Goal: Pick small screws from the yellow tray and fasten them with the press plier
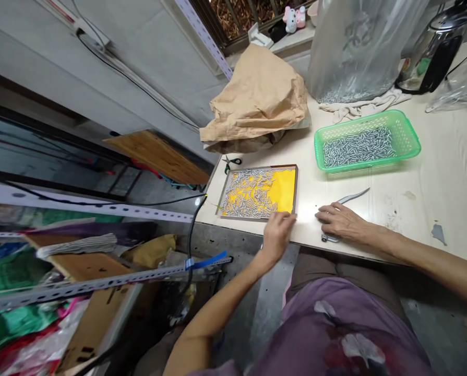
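Observation:
My left hand is at the near right corner of a shallow tray with a yellow bottom, its bent fingers closed on the rim. Many small silver metal pins lie scattered in the tray, thickest on the left; the yellow shows bare on the right. To the right of the tray, my right hand rests palm down on the table, fingers apart. A slim, curved metal tool sticks out beyond it, partly hidden under the hand. A small metal end shows on its near side; whether both belong together I cannot tell.
A green plastic basket holding similar pins stands behind my right hand. Green-handled scissors lie behind the tray, near a brown paper bag. Farther back are a clear plastic bag and a kettle. A black cable hangs left of the table.

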A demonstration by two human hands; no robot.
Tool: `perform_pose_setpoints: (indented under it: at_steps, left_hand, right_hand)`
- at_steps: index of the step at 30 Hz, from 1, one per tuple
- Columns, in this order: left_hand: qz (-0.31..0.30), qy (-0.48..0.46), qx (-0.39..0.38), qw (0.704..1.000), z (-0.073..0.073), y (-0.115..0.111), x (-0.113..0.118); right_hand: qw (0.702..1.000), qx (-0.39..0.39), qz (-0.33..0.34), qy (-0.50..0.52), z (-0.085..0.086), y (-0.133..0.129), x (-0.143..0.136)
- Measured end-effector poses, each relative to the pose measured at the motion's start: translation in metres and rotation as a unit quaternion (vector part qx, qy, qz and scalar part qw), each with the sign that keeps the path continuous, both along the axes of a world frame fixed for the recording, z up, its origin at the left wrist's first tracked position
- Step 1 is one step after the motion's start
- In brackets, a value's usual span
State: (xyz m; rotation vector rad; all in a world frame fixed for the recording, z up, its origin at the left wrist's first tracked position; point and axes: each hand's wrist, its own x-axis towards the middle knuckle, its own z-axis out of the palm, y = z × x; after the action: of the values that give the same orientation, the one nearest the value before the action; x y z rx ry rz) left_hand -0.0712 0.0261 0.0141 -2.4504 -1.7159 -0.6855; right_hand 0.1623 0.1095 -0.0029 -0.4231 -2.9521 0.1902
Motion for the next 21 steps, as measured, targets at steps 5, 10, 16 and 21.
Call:
perform_pose_setpoints:
  at_steps: [5,10,16,21]
  left_hand:
    - [0.013,0.074,-0.185,0.98,0.005,0.04,-0.037]
    - [-0.044,0.155,-0.313,0.936,0.013,0.062,-0.037]
    - [-0.044,0.143,-0.324,0.934,0.013,0.071,-0.038]
    - [0.012,0.034,-0.302,0.953,0.004,0.069,-0.044]
  right_hand:
    - [0.996,-0.042,0.006,0.082,-0.005,-0.006,0.01]
    - [1.0,0.03,0.002,-0.008,0.004,-0.016,0.003]
    - [0.996,-0.086,-0.014,0.011,0.005,-0.021,0.006]
    - [0.982,-0.151,-0.112,-0.009,0.008,-0.023,0.011]
